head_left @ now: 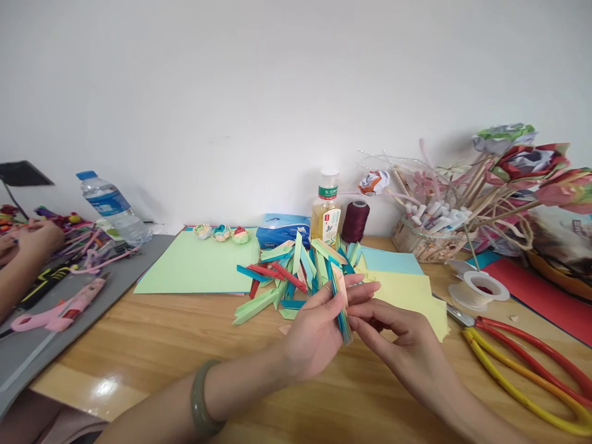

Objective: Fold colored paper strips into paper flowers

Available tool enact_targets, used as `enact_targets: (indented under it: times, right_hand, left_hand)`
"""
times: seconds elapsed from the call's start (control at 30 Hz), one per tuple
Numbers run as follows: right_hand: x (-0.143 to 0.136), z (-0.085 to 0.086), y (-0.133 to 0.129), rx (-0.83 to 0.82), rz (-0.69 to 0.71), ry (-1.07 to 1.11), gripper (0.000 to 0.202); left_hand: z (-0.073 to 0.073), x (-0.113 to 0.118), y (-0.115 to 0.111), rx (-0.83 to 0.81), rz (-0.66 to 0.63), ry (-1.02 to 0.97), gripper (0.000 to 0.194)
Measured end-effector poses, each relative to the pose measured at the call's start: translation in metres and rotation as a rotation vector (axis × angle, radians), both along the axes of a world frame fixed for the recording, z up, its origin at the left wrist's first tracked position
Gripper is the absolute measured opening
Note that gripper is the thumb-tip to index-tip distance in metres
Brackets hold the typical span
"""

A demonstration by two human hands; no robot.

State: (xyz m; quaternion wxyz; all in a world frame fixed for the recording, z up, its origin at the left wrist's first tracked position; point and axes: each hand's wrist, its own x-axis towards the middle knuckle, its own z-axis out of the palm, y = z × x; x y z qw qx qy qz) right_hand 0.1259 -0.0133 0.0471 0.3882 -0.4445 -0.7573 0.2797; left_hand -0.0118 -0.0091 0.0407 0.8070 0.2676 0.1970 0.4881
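Folded paper strips [341, 301] in blue, pink and pale colours stand on end in my left hand [317, 336], its thumb pressing them against the fingers. A green bangle [202, 399] circles that wrist. Thumb and index finger of my right hand [407, 339] are pinched together at the lower right edge of the same strips; the exact piece between the fingertips is partly hidden. Just beyond both hands lies a loose pile of folded paper strips [272, 299] in green, blue, red and pink.
Green paper sheets [194, 265] lie behind left, yellow paper [398, 293] behind right. Scissors [518, 351] and a ribbon spool [478, 290] are at right. A tissue pack [283, 231], drink bottle [326, 213] and thread cone [356, 222] stand behind. Another person's hand [39, 240] works at left beside a glue gun [65, 308].
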Motion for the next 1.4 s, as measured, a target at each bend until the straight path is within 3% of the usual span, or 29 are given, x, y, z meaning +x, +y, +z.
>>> enact_targets:
  times: [0.2, 0.53, 1.03, 1.4]
  right_hand:
    - [-0.0002, -0.0034, -0.002, 0.124, -0.022, -0.002, 0.017]
    - [0.0001, -0.0014, -0.0029, 0.158, 0.006, -0.057, 0.018]
    - [-0.0003, -0.0034, -0.0019, 0.098, -0.017, -0.041, 0.018]
    - [0.0008, 0.0, 0.0032, -0.083, 0.028, 0.02, 0.02]
  left_hand:
    - [-0.0012, 0.0022, -0.0006, 0.01, 0.01, 0.003, 0.027]
    - [-0.0035, 0.0023, -0.0013, 0.019, 0.01, 0.036, 0.027]
    - [-0.0033, 0.0045, -0.0026, 0.011, 0.015, 0.041, 0.028]
    - [-0.0031, 0.0041, -0.0017, 0.017, 0.029, 0.018, 0.029]
